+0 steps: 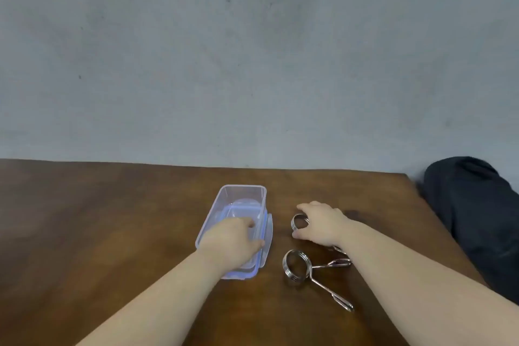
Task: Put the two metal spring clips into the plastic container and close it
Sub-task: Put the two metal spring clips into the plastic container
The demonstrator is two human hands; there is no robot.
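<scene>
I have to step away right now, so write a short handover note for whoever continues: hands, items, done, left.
Left hand: resting on the open plastic container, over the lid that lies beneath it.
Right hand: fingers closing around the far spring clip; not lifted.
Near spring clip: untouched on the wooden table.
Done: nothing in the container.
Left: put both clips in, fit the lid, close it.

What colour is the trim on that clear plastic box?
Blue. The plastic container is clear with a blue trim, seen best in the head view, the only one.
</scene>
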